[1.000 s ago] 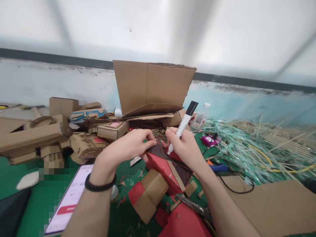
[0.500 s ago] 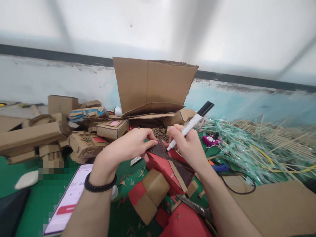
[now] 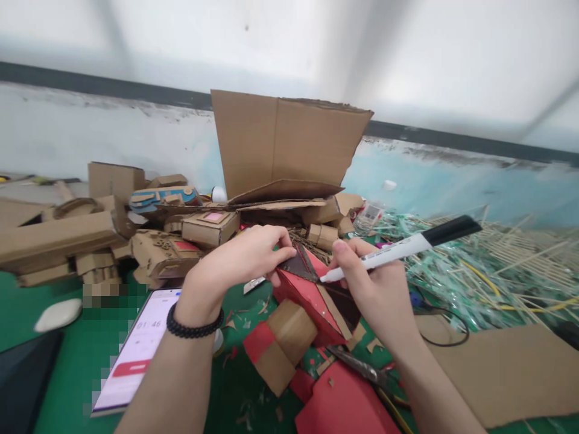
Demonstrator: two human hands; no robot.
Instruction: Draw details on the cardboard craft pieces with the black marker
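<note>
Working at the green table [image 3: 230,386] on the red box [image 3: 303,295], set straight ahead and seemingly part-darkened: dark over some of the top, still red down the side. Pinching its far-left corner with the left hand [image 3: 246,256]; with the right hand [image 3: 380,289], pinching the marker [image 3: 398,250], aimed at the dark top; leaving one brown strip [image 3: 333,311] bare.

Marker [image 3: 398,251] was smooth plastic, slightly glossy. Red piece [image 3: 302,298] looked like painted cardboard, mostly matt. Tall panel [image 3: 289,144] was matt cardboard, rough along top edge. Scissors [image 3: 359,366] had metal blades, dull shine. Bottle [image 3: 370,216] looked clear thin plastic. Phone screen [image 3: 138,346] was smooth, glossy.
</note>
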